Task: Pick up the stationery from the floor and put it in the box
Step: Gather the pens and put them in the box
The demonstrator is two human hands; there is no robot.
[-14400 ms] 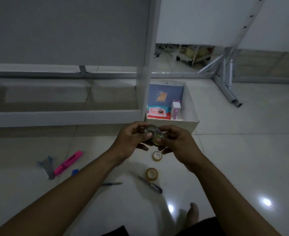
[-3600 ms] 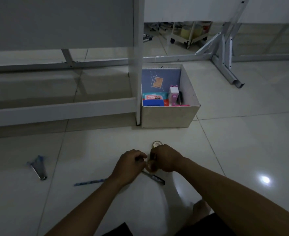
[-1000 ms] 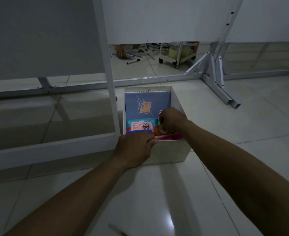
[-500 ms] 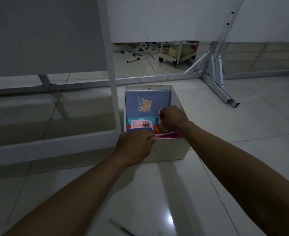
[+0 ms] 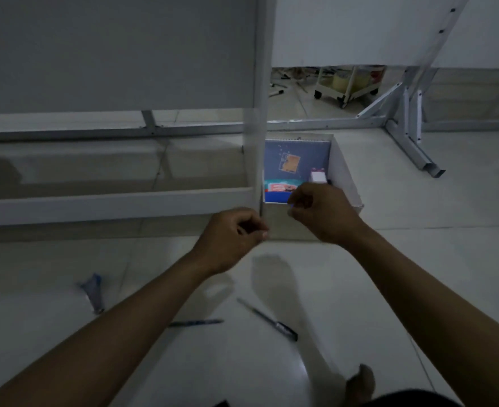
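The white cardboard box (image 5: 346, 174) stands on the floor beside a white post, holding a blue notebook (image 5: 296, 158), a small colourful pack (image 5: 280, 188) and a little pink-and-white item (image 5: 318, 176). My right hand (image 5: 321, 212) hovers over the box's near edge, fingers curled with nothing visible in them. My left hand (image 5: 230, 239) is in front of the box's near left corner, fingers also curled and empty. On the floor near me lie a blue pen (image 5: 195, 323), a dark pen (image 5: 267, 323) and a grey-blue tool (image 5: 92, 292).
A white metal frame (image 5: 110, 201) with a vertical post (image 5: 258, 113) runs along the left of the box. Angled metal legs (image 5: 415, 148) stand to the right. A wheeled cart (image 5: 348, 83) sits far behind. My bare foot (image 5: 360, 383) is at the bottom.
Both hands have drawn back from inside the box toward me. The view has pulled back and down, so the pens and the tool on the floor are in sight again.
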